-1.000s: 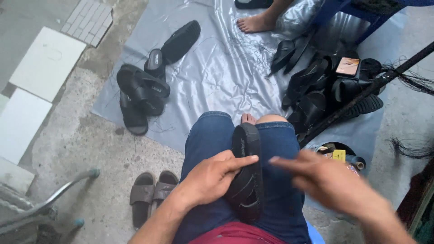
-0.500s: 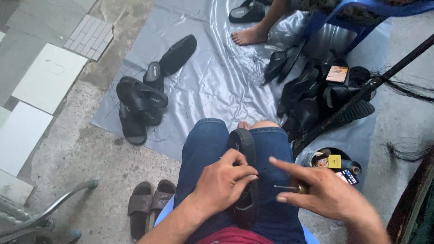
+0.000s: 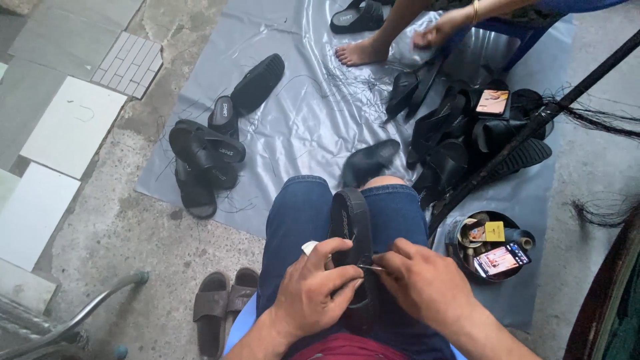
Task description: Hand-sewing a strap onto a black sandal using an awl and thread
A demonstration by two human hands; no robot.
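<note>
Down in the lap, a black slide sandal (image 3: 351, 230) lies lengthwise between the knees, clamped against blue denim. The left hand (image 3: 313, 293) wraps round it, thumb and forefinger curled over its strap edge. The right hand (image 3: 423, 287) comes in from the other side, fingers pinched tight on a thin needle (image 3: 369, 267) whose point sits right at the strap. Both hands almost touch over the sandal.

Just right of the knee, a round tin (image 3: 490, 243) stands on the sheet, and it is packed: a phone with a lit screen lies tilted across it, a small yellow packet sits beside that, and there are spools or small round bits beneath, too jumbled to sort out.

On the bare concrete to the left, a brown pair of sandals (image 3: 223, 307) rests near the seat edge.

Further out, the grey plastic sheet (image 3: 300, 127) spreads wide. A small cluster of black slides (image 3: 203, 157) lies on its left part; a bigger heap of black sandals (image 3: 460, 133) piles up on the right, with a second phone (image 3: 492, 101) on top.

At the far edge, another person's bare foot (image 3: 360, 50) rests on the sheet.
</note>
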